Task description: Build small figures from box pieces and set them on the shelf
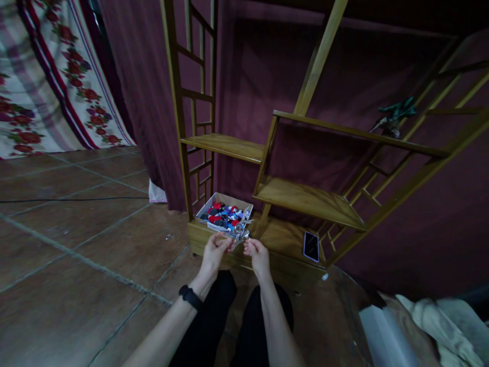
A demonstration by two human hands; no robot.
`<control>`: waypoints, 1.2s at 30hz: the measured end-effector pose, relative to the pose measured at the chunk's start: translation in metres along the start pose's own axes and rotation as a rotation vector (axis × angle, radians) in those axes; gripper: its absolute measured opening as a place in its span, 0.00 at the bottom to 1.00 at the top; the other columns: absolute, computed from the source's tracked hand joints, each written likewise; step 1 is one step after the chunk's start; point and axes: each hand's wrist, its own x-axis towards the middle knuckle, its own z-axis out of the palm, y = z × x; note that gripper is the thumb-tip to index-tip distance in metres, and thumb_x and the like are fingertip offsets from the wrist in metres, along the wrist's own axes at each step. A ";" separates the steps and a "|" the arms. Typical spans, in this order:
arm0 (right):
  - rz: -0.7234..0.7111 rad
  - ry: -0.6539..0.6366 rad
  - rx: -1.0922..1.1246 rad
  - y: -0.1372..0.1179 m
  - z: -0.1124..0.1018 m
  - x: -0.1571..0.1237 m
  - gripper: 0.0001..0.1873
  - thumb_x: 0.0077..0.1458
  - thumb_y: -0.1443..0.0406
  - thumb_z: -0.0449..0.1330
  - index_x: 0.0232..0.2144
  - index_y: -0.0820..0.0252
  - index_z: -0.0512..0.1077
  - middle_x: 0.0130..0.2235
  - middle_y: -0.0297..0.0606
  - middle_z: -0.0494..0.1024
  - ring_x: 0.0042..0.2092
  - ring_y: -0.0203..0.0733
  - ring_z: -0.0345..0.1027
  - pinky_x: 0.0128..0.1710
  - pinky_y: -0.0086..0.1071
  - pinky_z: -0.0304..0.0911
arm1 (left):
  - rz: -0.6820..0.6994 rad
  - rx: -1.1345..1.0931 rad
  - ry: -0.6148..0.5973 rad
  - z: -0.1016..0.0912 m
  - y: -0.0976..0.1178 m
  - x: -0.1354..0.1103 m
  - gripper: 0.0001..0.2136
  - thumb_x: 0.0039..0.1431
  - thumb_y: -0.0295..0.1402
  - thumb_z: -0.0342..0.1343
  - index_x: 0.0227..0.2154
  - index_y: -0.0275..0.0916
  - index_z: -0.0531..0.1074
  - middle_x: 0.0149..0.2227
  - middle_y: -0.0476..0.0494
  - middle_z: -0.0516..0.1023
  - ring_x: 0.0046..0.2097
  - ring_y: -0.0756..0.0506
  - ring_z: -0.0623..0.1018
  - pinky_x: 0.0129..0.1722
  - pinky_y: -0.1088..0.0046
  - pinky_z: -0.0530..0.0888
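Between my hands is a shiny, clear crinkled piece (240, 233) that looks like plastic wrapping; what it contains, if anything, is too small to make out. My left hand (217, 250), with a dark band on its wrist, pinches the near left side of it. My right hand (255, 253) is closed at its right side, fingertips together. Just beyond them, an open cardboard box (204, 209) rests on the bottom shelf, filled with several small red, black, blue and white pieces. The shiny piece overlaps the box's near right corner in view.
A wooden shelf unit (225, 145) stands before me. A phone (310, 246) lies on its bottom shelf, right. A green plant-like ornament (395, 117) sits higher up. Curtains hang at left. A pale box (387, 336) and cloth (451, 326) lie at lower right.
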 end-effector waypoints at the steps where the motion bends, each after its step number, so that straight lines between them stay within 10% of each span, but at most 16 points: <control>1: -0.003 -0.002 -0.004 -0.001 -0.001 0.000 0.15 0.46 0.57 0.58 0.33 0.60 0.75 0.31 0.38 0.77 0.30 0.37 0.69 0.30 0.31 0.69 | -0.027 0.001 -0.028 -0.001 0.001 0.000 0.25 0.34 0.38 0.68 0.37 0.35 0.69 0.27 0.45 0.77 0.28 0.49 0.74 0.30 0.75 0.68; 26: 0.025 0.004 0.016 0.001 0.001 0.004 0.16 0.43 0.57 0.59 0.32 0.60 0.75 0.28 0.36 0.77 0.28 0.39 0.70 0.30 0.34 0.69 | -0.052 0.114 -0.086 -0.010 0.010 -0.002 0.18 0.41 0.45 0.63 0.29 0.33 0.76 0.29 0.41 0.77 0.30 0.49 0.73 0.28 0.77 0.66; 36: 0.052 -0.153 0.036 0.001 0.005 0.000 0.18 0.42 0.54 0.60 0.31 0.60 0.75 0.27 0.36 0.77 0.27 0.40 0.69 0.30 0.34 0.66 | -0.326 -0.049 -0.261 -0.003 0.002 -0.006 0.13 0.42 0.30 0.65 0.34 0.32 0.76 0.29 0.40 0.78 0.27 0.51 0.75 0.29 0.78 0.70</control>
